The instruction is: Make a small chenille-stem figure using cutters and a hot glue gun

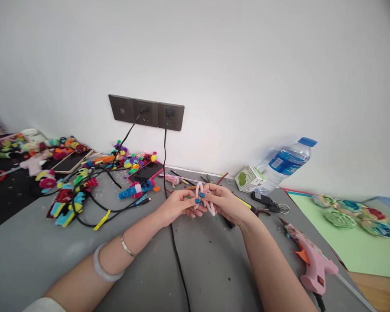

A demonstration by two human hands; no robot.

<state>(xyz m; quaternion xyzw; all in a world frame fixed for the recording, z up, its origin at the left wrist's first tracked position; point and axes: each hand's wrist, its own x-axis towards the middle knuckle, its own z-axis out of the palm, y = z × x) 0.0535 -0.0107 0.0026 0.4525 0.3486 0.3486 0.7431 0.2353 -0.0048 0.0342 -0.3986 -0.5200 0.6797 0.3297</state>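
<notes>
L hand & R hand both pinched a pale-pink, looped, pipe-cleaner-like strip above the matte grey tabletop, loops already bent, ends hidden, so amt. left unclear.

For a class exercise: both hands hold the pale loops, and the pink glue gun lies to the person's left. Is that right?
Wrong side: the head view shows the pink glue gun to the person's right. The left hand and right hand do hold the pale loops.

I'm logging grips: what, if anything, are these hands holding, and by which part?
Left hand and right hand pinch a looped pale strip between its loops; exact contact is hidden.
</notes>
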